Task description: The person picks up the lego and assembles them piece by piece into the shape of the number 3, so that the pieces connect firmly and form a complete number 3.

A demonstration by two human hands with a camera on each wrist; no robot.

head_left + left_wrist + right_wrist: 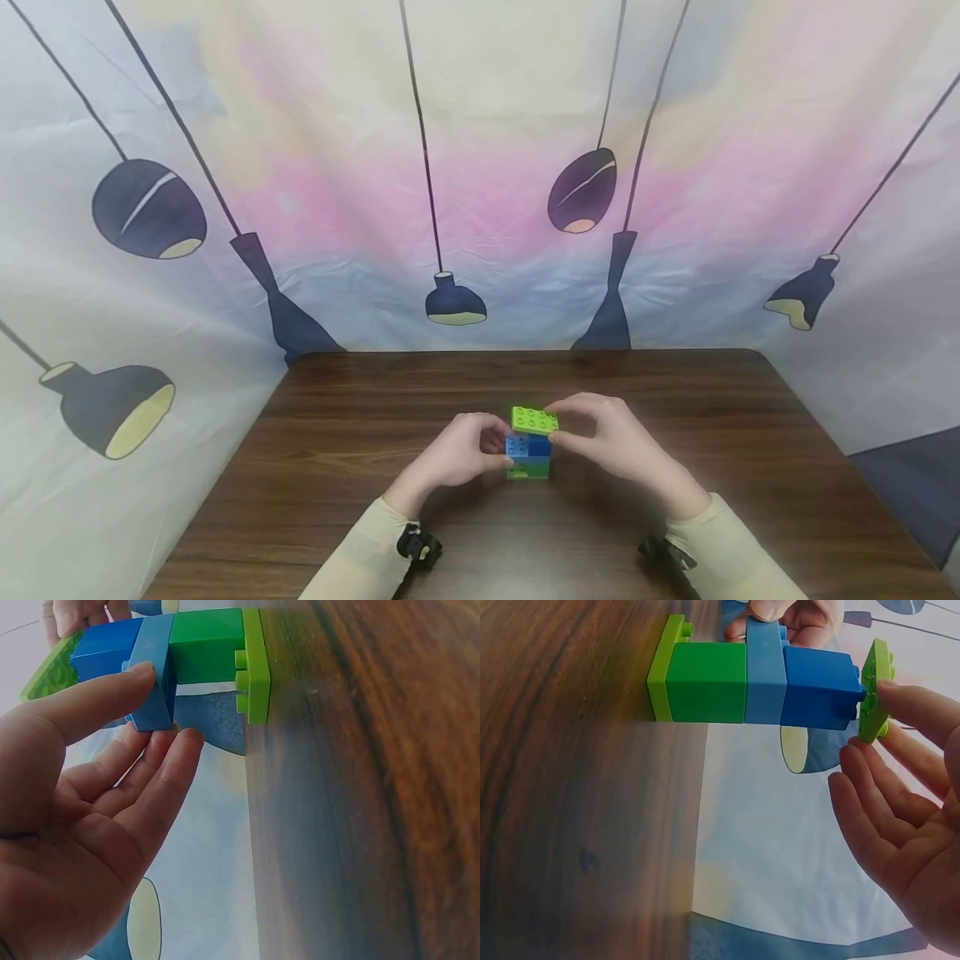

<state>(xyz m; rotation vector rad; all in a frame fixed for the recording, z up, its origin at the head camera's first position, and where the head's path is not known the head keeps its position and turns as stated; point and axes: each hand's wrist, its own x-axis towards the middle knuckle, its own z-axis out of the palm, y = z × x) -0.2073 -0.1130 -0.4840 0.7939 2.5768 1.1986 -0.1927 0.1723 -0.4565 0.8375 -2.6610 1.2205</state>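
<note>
A small stack of toy building bricks stands upright on the table. At its base is a flat lime brick (257, 667), then a green brick (706, 682), a flat light-blue brick (765, 675) and a dark-blue brick (819, 686). My left hand (459, 450) pinches the light-blue brick's left end between thumb and fingers. Between thumb and fingertips, my right hand (611, 437) holds another flat lime brick (535, 420), tilted right over the dark-blue brick's studs. In the right wrist view this top lime brick slants against the studs.
The stack is on a dark wood-grain table (337, 500), whose far edge meets a hanging cloth (495, 208) printed with lamps. Both sleeved wrists carry small black devices, the left one (418, 546) and the right one (667, 552), low over the table.
</note>
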